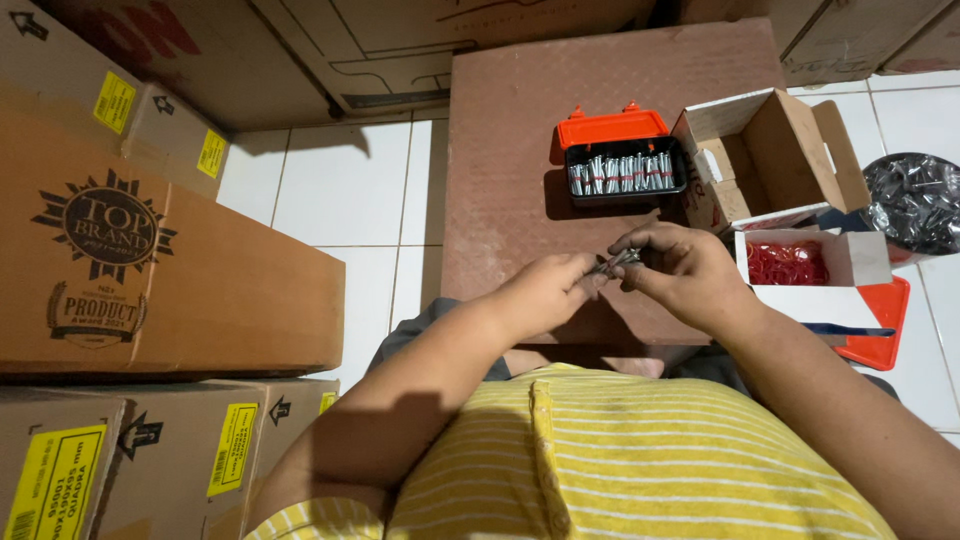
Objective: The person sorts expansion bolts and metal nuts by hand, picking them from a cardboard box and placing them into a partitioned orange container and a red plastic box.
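The small bundle of metal pieces (616,264) sits between your two hands, above the near edge of the brown board (520,120) that lies flat on the white tiled floor (330,185). The pieces look slim, grey and shiny, packed side by side; how many there are is too small to tell. Your left hand (545,292) pinches one end of the bundle with curled fingertips, and your right hand (685,272) closes around the other end, fingers bent over it, so both hands grip the same bundle.

Farther out on the board's rough, matte surface stands a small black plastic case (625,175) with its orange hinged lid (612,127) tipped back. Inside it, more of the same bright metal pieces lie in a neat row, banded in red.

Just to the right of the case is an open cardboard box (775,155), plain brown inside and white outside, its flaps spread. Nearer you, a shallow white carton (865,260) holds a tangle of thin red rubber bands (787,263). At the far right, a dark bag of loose glinting metal pieces (915,200) rests on the tiles. Large corrugated cartons (150,270) are stacked on your left.
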